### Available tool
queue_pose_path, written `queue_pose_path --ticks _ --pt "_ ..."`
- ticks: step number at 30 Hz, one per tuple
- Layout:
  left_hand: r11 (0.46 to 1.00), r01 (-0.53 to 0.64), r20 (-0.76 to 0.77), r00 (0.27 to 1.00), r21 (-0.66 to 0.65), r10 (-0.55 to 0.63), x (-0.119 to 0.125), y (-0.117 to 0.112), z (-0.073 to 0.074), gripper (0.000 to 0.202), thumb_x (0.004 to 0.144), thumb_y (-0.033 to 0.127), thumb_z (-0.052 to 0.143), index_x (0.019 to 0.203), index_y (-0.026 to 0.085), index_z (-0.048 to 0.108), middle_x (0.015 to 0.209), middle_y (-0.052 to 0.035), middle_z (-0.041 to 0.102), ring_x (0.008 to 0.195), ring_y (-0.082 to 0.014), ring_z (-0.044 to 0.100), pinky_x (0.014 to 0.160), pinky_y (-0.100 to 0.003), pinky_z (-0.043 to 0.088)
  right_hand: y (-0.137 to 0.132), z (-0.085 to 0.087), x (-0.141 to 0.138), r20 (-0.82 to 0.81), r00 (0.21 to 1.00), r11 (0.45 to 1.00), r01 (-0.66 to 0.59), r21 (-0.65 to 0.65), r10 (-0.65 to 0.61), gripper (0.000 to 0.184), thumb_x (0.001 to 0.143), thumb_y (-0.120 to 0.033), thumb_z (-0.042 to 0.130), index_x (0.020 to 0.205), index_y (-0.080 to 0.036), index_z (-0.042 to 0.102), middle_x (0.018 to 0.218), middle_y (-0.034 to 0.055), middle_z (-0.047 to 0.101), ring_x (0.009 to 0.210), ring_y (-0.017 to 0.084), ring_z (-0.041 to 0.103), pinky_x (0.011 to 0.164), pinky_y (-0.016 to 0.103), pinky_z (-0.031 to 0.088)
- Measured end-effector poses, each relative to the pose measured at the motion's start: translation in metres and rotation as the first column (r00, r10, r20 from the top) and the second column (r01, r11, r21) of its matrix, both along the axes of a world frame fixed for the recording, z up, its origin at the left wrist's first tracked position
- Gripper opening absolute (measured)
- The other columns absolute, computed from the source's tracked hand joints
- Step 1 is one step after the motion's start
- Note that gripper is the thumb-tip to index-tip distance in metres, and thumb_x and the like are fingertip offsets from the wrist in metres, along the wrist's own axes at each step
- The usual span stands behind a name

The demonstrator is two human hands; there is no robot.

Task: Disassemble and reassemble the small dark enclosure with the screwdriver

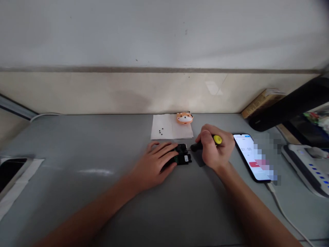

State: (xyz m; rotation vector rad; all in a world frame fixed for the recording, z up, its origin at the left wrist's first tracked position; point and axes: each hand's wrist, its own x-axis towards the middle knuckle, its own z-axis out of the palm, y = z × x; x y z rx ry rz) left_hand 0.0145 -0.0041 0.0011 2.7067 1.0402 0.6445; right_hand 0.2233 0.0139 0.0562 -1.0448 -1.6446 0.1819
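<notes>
An opened black electronic device (183, 159) with a green circuit board and a small white label lies on the grey table. My left hand (154, 161) reaches over its left part, thumb along the near side and fingers across the top, holding it against the table and hiding that end. In my right hand (216, 145) is a screwdriver (197, 146) with a black and yellow handle. Its thin tip points left and meets the device's right end; whether it sits in a screw is too small to tell.
Behind the device lies white folded paper (169, 128) with several tiny dark screws (160, 131) and an orange animal-faced case (184, 118). To the right are a lit phone (248, 154) on a white cable (280, 202), a power strip (305, 168) and a black cylinder (290, 103).
</notes>
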Motion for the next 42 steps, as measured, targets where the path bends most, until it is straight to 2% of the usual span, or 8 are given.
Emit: queue_pose_path --ticks 14,18,32,38,42 --pt "1.0 -0.006 0.015 1.0 0.006 0.006 0.0 -0.0003 0.0013 0.03 0.106 0.031 0.044 0.124 0.022 0.067 0.14 -0.0094 0.067 0.132 -0.0253 0.059 0.111 -0.047 0.041 -0.0013 -0.0016 0.0002 0.039 0.999 0.999 -0.032 0.043 0.031 0.036 0.091 -0.017 0.046 0.055 -0.022 0.045 0.049 -0.0031 0.043 0.045 0.011 0.04 0.049 0.029 0.029" --pt "1.0 -0.011 0.018 1.0 0.008 0.01 0.0006 -0.0005 0.0016 0.03 0.107 0.03 0.044 0.124 0.022 0.067 0.139 -0.0096 0.067 0.131 -0.0254 0.06 0.111 -0.047 0.041 -0.0018 -0.0029 -0.0012 -0.001 0.999 0.996 -0.044 0.074 0.044 0.037 0.092 -0.018 0.046 0.055 -0.022 0.046 0.049 -0.0026 0.044 0.046 0.011 0.04 0.048 0.029 0.029" --pt "1.0 -0.021 0.006 1.0 -0.007 0.021 0.0008 -0.0004 0.0017 0.03 0.105 0.029 0.045 0.125 0.023 0.067 0.136 -0.0092 0.068 0.13 -0.0256 0.06 0.11 -0.046 0.044 -0.0017 -0.0012 0.0 0.024 0.999 0.997 -0.048 0.065 0.047 0.037 0.09 -0.016 0.045 0.054 -0.023 0.043 0.049 -0.0023 0.044 0.046 0.011 0.04 0.047 0.03 0.029" --pt "1.0 -0.01 -0.008 1.0 -0.01 0.01 -0.0001 -0.0005 0.0023 0.03 0.105 0.029 0.044 0.124 0.022 0.067 0.134 -0.0094 0.069 0.13 -0.0262 0.06 0.11 -0.047 0.043 -0.0014 -0.0008 0.0 0.0 1.0 0.999 -0.009 0.047 0.009 0.036 0.09 -0.016 0.045 0.054 -0.022 0.044 0.049 -0.0024 0.044 0.046 0.011 0.04 0.047 0.029 0.03" --pt "0.999 -0.019 0.001 1.0 -0.028 0.019 0.0001 -0.0009 0.0027 0.03 0.105 0.028 0.045 0.125 0.022 0.067 0.134 -0.0096 0.07 0.13 -0.0263 0.06 0.111 -0.047 0.043 -0.0007 -0.0027 -0.0003 -0.011 0.999 0.997 -0.041 0.06 0.042 0.037 0.09 -0.017 0.046 0.053 -0.022 0.045 0.049 -0.0022 0.044 0.045 0.011 0.04 0.047 0.029 0.028"
